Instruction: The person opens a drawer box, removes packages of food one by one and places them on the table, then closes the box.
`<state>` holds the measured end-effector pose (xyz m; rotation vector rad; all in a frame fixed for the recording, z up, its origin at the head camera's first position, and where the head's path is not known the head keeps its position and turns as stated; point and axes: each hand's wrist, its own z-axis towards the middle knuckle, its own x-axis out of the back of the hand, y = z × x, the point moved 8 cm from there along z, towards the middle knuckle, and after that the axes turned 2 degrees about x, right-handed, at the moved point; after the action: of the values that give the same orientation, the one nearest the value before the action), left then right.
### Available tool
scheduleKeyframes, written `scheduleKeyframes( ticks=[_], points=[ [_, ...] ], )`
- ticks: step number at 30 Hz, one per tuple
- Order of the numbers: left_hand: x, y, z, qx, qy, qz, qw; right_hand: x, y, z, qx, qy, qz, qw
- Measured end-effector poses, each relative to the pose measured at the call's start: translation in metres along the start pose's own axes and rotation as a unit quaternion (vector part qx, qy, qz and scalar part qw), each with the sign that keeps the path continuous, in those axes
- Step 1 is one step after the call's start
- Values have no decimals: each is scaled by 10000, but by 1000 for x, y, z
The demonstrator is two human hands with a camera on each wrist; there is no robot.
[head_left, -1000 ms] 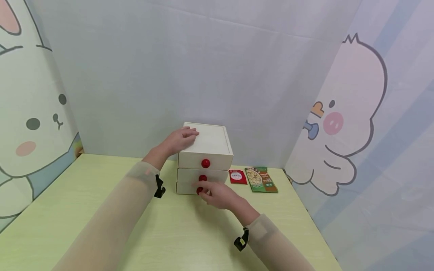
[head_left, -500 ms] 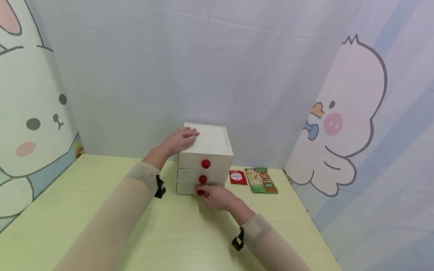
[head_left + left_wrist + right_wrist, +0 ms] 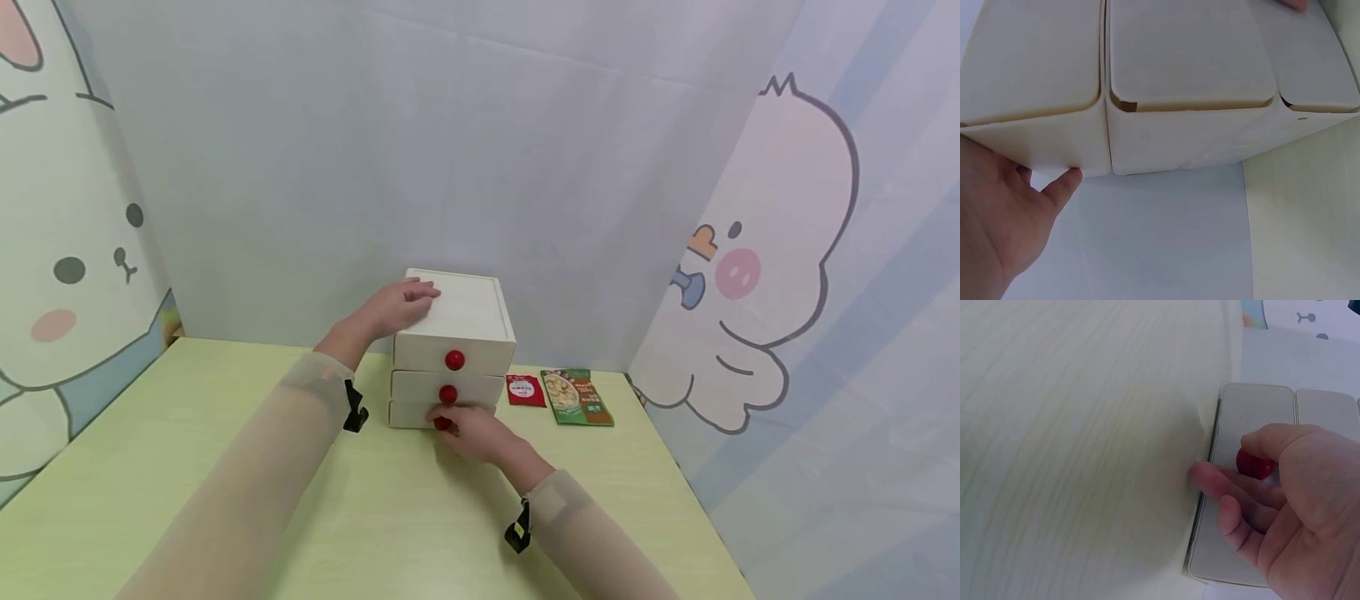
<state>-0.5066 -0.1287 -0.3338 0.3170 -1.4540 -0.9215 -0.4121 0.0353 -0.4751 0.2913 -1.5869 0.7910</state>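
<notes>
A white three-drawer box stands at the back of the table in the head view, each drawer front bearing a round red knob. My left hand rests on the left part of its top, fingers stretched across; in the left wrist view the thumb lies against the side. Low at the front, my right hand pinches the bottom drawer's red knob between thumb and finger. The other fingers curl loosely below it, close over the table. The bottom drawer front sits in line with the middle one.
Right of the box lie a small red packet and a larger green and brown food packet on the pale yellow-green table. A light curtain hangs close behind, and cartoon-printed cloth stands along both sides.
My right hand has moved slightly left and its fingers have closed from hovering in front of the bottom knob to gripping it. The left hand stays on the box top.
</notes>
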Motion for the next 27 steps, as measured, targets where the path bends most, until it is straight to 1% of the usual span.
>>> scheduleKeyframes(
  ticks=[3,17,27],
  points=[
    [1,0,1,15,-9,25,10000,1,-2,0,49,39,-42,10000],
    [1,3,2,142,-20,159,9998,2,-4,0,30,127,-73,9999],
    [2,3,2,200,6,7,9998,3,-5,1,103,177,-222,9995]
  ],
)
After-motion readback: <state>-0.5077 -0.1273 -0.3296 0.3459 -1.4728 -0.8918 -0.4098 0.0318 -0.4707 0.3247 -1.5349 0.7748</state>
